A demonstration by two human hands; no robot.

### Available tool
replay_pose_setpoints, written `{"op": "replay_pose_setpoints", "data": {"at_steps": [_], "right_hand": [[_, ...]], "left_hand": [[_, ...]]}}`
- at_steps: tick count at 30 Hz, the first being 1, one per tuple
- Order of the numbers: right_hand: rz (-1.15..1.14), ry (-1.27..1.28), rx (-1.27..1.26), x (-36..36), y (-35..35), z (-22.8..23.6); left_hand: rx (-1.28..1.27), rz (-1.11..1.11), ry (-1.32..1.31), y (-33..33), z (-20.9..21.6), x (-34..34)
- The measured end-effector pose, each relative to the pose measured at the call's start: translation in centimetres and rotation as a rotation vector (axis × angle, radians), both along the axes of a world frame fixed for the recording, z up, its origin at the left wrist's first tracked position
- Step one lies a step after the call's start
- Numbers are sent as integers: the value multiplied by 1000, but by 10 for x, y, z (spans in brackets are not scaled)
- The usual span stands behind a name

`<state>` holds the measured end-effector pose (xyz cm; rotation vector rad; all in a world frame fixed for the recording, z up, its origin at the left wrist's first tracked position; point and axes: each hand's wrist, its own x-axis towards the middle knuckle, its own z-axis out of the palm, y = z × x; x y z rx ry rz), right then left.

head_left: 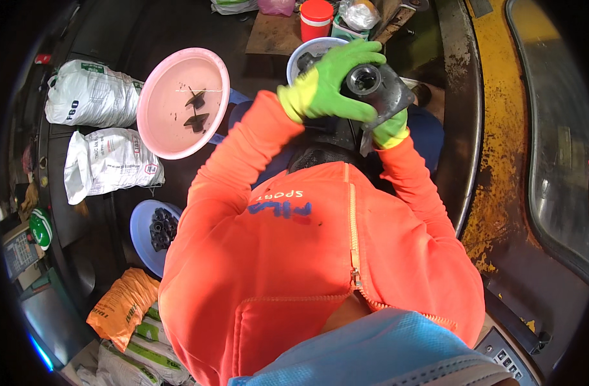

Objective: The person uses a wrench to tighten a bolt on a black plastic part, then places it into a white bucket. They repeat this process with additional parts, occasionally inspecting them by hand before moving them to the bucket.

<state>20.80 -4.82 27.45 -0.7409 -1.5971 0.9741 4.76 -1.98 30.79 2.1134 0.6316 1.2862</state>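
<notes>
A person in an orange jacket (269,257) sat with a pink basin (172,80) at far left, a blue basin (139,243) nearer left. The left hand (336,83), green-gloved, curled around a square black part (391,96) at far right; the right hand (392,132) was mostly hidden beneath it, its grip unclear. Work seemed midway: black pieces (162,228) filled the blue basin, two dark pieces (195,121) the pink; which were finished, I couldn't tell.

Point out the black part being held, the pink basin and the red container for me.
Black part (388,95): head view, on its flat face beside the round opening.
Pink basin (160,103): head view, on its bare inside.
Red container (315,31): head view, on its body below the white band.
</notes>
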Motion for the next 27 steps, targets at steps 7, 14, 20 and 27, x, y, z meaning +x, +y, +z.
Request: {"op": "replay_pose_setpoints", "data": {"at_steps": [7, 14, 20, 27], "right_hand": [[-70, -105, -39, -1, -14, -5], [128, -243, -27, 10, -10, 4], [437, -48, -322, 21, -14, -2], [496, 363, -835, 8, -30, -9]], "left_hand": [[-214, 132, -403, -30, -30, 37], [-178, -54, -234, -26, -5, 14], [-268, -367, -99, -20, 1, 1], [-515, -742, -92, -14, -3, 2]]}}
